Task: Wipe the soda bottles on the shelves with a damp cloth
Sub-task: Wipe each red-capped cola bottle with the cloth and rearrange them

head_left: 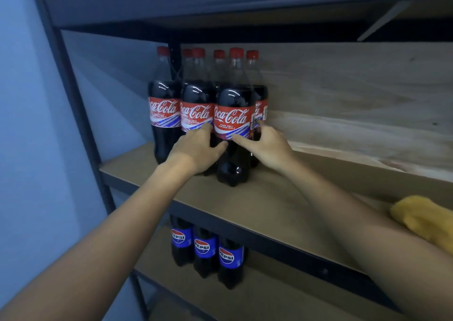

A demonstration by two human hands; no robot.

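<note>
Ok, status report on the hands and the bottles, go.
Both hands on the front Coke bottle, left hand and right hand at its sides. Cloth lies on the shelf, unheld. Nothing in the way.

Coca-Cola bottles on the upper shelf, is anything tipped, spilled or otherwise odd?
Nothing spilled or tipped. The red-capped Coca-Cola bottles stand upright. Only oddity: the yellow cloth lies unused on the brown shelf board, while both bare hands touch the front bottle.
</note>
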